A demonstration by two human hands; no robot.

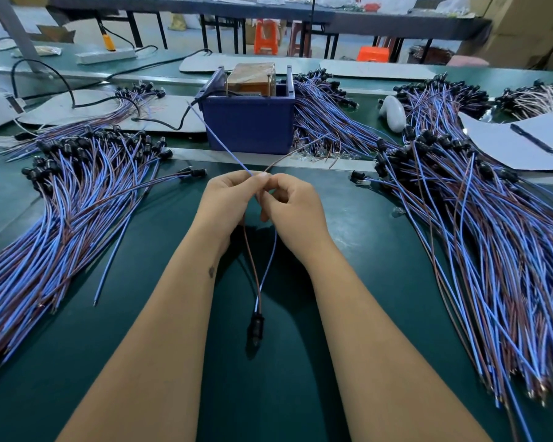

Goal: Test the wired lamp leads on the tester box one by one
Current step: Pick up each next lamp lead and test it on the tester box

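On the green tabletop (pixel 348 282), a heap of blue and brown leads (pixel 61 218) with black sockets fans out at 9 o'clock, and 1 loose blue wire (pixel 112 256) lies just beside its inner edge. At 11 o'clock a black cable (pixel 160 122) snakes over a pale mat toward the tester box (pixel 249 122), a dark blue box at 12 o'clock with a taped brown block (pixel 251 78) standing in it. In the centre, the left hand (pixel 227 205) and right hand (pixel 291 208) meet fingertip to fingertip, each with fingers curled, pinching 1 lead (pixel 259 282) between them. The left hand pinches the blue wire (pixel 217 138), whose free end slants up toward 11 o'clock to the box's near left corner; the right hand pinches the brown wire (pixel 291 156), whose free end arcs toward 1 o'clock. Below the hands both wires hang toward 6 o'clock and join at a black socket (pixel 256 327); whether it touches the tabletop I cannot tell. At 1 o'clock a second heap (pixel 326 122) lies just beside the box. At 2 o'clock a white object (pixel 393 113) rests near a white sheet (pixel 524 145) with a pen (pixel 532 138) on it. At 3 o'clock the largest heap (pixel 476 234) sweeps down toward 5 o'clock.
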